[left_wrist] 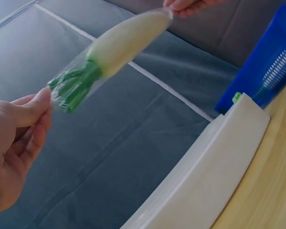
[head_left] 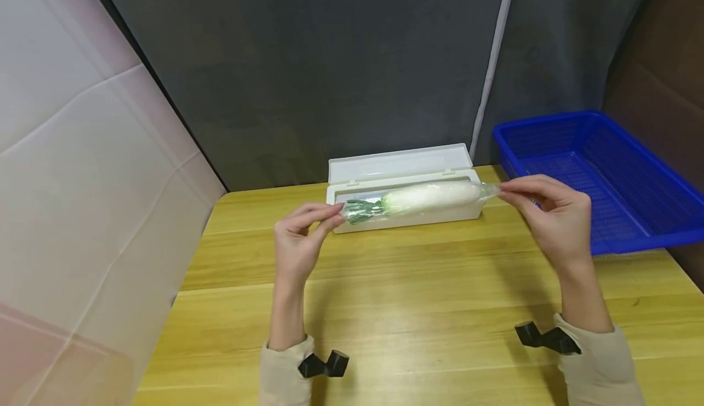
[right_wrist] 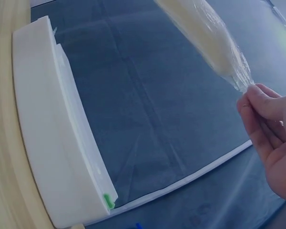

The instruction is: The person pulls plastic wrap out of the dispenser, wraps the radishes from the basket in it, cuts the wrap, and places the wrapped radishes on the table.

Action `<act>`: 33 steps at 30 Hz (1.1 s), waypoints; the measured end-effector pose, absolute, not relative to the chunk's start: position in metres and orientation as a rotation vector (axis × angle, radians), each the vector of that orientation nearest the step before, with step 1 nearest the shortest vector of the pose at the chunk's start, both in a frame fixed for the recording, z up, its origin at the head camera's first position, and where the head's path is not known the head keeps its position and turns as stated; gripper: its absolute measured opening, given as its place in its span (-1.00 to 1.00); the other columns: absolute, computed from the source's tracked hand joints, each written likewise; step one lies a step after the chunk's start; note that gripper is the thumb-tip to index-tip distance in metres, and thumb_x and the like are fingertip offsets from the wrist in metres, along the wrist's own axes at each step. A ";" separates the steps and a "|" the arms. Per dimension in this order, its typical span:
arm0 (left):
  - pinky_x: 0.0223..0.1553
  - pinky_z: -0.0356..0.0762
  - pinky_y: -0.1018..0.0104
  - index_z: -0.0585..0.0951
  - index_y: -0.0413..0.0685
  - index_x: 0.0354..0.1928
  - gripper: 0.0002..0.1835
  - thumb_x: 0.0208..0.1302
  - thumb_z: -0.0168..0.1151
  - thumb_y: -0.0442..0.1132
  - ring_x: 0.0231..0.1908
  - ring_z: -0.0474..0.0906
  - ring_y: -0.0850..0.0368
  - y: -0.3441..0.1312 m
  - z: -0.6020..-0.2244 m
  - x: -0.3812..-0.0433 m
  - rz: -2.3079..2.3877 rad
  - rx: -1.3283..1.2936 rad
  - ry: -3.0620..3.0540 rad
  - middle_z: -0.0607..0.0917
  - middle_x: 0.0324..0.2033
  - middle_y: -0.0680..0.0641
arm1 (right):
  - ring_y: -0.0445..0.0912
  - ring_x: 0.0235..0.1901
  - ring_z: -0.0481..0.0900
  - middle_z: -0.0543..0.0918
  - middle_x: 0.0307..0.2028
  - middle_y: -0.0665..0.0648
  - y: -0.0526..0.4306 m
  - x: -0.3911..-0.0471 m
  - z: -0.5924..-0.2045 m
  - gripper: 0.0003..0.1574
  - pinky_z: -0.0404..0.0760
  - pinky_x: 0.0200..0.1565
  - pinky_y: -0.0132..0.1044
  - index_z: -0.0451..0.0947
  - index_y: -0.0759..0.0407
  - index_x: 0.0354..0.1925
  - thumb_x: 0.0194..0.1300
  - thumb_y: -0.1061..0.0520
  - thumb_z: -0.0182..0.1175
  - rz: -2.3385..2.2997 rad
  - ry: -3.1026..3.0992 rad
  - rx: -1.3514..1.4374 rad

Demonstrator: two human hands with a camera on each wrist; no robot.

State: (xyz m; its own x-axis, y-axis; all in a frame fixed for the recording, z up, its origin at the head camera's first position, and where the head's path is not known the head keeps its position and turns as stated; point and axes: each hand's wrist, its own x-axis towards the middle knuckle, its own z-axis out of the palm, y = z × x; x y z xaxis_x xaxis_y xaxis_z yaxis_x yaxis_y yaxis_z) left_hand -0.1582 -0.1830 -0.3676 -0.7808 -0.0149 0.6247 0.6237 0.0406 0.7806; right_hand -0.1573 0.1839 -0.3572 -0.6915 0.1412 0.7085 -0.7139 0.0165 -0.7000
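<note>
White radish (head_left: 434, 197), pretty much wrapped in clear film (head_left: 488, 191) already, held up between left hand (head_left: 297, 239) and right hand (head_left: 558, 216), pinched by both at the film ends, not set down yet, probably with just those ends left to tidy.

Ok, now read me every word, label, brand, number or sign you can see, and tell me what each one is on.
None: no readable text in any view.
No lettering shows on the daikon, its clear plastic wrap, the white hinged-lid box or the blue plastic basket.
</note>
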 end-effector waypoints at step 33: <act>-0.43 0.60 0.40 0.69 -0.52 -0.27 -0.94 0.25 0.29 -0.58 -0.50 0.62 0.14 -0.178 -0.374 -0.161 -1.842 -0.580 -1.784 0.76 -0.40 -0.15 | -0.10 -0.38 0.76 0.75 -0.19 0.25 0.173 -0.158 -0.363 -0.84 0.70 -0.34 -0.29 0.41 0.65 -0.15 0.32 0.67 -0.03 1.660 -1.910 0.765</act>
State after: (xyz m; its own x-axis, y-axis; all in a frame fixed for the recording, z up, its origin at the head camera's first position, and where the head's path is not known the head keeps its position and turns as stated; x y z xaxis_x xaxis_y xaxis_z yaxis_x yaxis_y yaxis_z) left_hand -0.1606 -0.1785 -0.3736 -0.7804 -0.0635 0.6220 0.6237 -0.0097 0.7816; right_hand -0.1579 0.1727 -0.3634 -0.7215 -0.0928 0.6861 -0.6924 0.1020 -0.7143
